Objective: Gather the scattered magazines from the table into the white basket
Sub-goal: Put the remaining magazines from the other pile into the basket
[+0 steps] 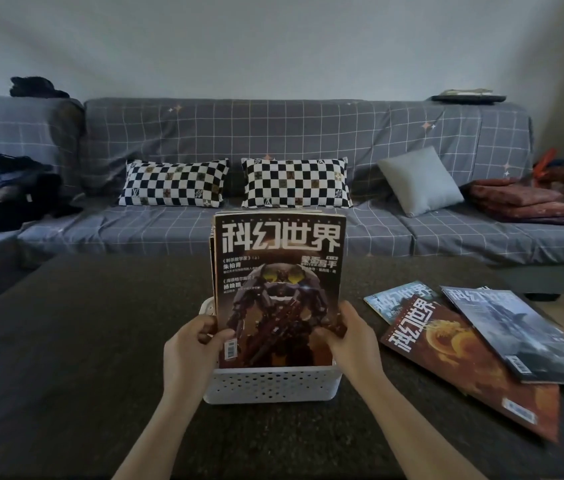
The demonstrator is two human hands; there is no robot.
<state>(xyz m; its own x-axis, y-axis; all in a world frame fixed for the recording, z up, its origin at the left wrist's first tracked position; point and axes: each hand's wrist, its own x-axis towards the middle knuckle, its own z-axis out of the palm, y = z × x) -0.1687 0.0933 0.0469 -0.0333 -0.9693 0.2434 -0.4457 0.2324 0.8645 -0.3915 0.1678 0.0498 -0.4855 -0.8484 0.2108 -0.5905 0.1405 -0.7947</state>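
At the centre of the dark table (65,341), directly before us, stood the white basket (271,382), our reference for all positions below. We held the stack of magazines (278,271) upright inside it, lower edges down within the walls, the robot cover facing us and at least one more issue visible behind it.

Hand state was as follows:
- Our left hand (192,348), at the basket's left side, gripped the stack's lower left edge, thumb curled over the front cover, the other fingers wrapped behind.
- Our right hand (351,332), at the basket's right side, pinched the lower right edge between thumb in front and fingers behind. How the rear fingers lay, we could not tell.

Progress assessment: we judged the task partly complete. Several magazines were already in the basket, though the exact count was hidden by the front cover. Three magazines remained on the table to the right of the basket, overlapping one another: the blue magazine (398,297) farthest from us, the red magazine (460,362) with the dragon cover nearest the basket, and the grey magazine (516,334) lying across the red one, farthest right.

Remaining work, as we judged it: release the seated stack, then collect those three and insert them. Beyond the basket stood the grey sofa (308,133) with the checked cushions (294,183).
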